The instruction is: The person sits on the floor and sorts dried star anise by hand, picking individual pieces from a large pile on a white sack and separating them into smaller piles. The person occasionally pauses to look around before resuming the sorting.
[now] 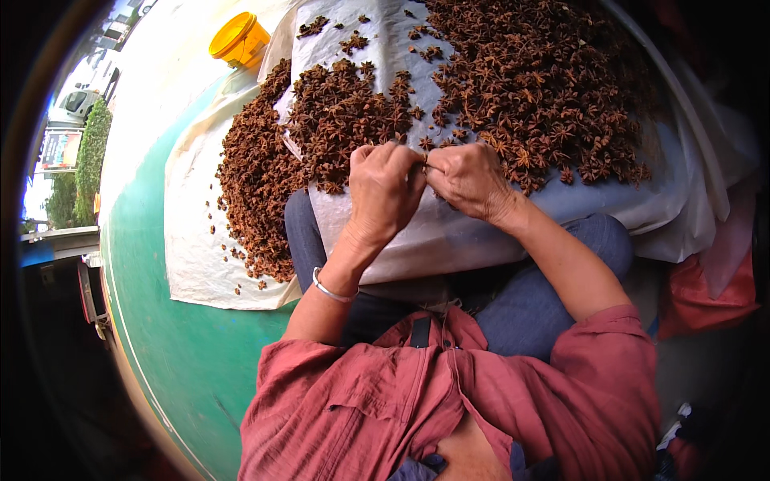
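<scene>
My left hand (385,189) and my right hand (472,180) meet fingertip to fingertip above the near part of a whitish plastic sheet (415,243). Between them they pinch a small dark piece of star anise (426,166), mostly hidden by the fingers. Beyond my right hand spreads a large heap of dried star anise (541,96). A smaller heap of star anise (343,108) lies on the sheet just past my left hand. Loose star anise (426,142) is scattered between the two heaps.
To the left, a lower heap of brown star anise (258,192) rests on a pale ground sheet (192,252) over the green floor (150,324). A yellow lidded bucket (239,42) stands at the far left. A red bag (707,300) sits at the right.
</scene>
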Available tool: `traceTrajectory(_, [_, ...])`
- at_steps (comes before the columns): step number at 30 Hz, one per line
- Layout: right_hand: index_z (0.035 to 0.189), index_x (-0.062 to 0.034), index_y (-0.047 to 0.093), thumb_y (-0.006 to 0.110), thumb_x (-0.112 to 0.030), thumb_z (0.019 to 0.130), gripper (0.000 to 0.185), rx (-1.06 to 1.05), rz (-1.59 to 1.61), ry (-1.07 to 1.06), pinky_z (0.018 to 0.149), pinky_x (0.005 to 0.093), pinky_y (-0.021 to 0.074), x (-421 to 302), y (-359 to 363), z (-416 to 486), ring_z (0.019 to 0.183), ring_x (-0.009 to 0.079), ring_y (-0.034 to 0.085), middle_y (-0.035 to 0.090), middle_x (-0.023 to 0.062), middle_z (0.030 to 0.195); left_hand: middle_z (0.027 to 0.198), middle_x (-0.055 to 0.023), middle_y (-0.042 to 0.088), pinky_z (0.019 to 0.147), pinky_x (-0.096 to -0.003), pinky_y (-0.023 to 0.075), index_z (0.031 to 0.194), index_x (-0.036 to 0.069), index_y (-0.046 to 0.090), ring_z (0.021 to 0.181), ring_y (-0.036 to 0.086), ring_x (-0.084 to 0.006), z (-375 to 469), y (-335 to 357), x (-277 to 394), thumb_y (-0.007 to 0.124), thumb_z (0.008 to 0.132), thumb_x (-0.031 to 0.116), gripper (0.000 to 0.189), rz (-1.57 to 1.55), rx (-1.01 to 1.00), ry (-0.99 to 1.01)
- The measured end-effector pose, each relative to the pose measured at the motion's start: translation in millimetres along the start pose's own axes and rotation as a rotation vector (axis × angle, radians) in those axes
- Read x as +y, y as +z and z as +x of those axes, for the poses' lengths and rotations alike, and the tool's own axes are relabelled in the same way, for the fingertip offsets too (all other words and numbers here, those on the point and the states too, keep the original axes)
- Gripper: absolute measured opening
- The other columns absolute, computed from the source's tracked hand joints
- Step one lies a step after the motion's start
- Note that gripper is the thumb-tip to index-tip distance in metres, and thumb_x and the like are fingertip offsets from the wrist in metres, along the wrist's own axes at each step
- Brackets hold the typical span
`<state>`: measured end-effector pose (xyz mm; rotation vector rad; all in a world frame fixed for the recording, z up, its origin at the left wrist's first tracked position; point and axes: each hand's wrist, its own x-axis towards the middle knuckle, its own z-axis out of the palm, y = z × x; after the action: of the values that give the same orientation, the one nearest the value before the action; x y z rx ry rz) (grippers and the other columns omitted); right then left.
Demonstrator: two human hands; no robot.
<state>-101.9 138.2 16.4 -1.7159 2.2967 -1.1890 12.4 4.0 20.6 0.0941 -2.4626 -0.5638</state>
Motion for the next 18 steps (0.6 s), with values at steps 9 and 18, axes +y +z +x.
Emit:
traceTrajectory(9, [0.064,-0.0026,0.045,0.061,-0.007,0.076,0.020,-0.040,0.142,-0.230,0.053,0.0407,0.0448,-21,-2,2,0.056,0.0311,0.055,0.049,0.0130,0.061,0.071,-0.0059,0.065,0.068,-0.0304,0.0489,0.081,0.000,0.066,0.064,0.060,-0.0125,-1,-34,3,0.067,0.077,0.005,0.006,-0.683,-0.155,-0.661])
traceTrajectory(18, [0.091,-0.0054,0.063,0.069,-0.029,0.077,0.028,-1.083,0.238,-0.390,0.059,0.0461,0.0508,-112,-29,-5,0.073,0.0328,0.068,0.065,0.0153,0.069,0.078,-0.0099,0.071,0.063,-0.0332,0.0548,0.098,0.002,0.068,0.069,0.070,-0.0217,-14,-79,-63,0.066,0.090,0.013,0.014,-0.264,-0.002,-0.616])
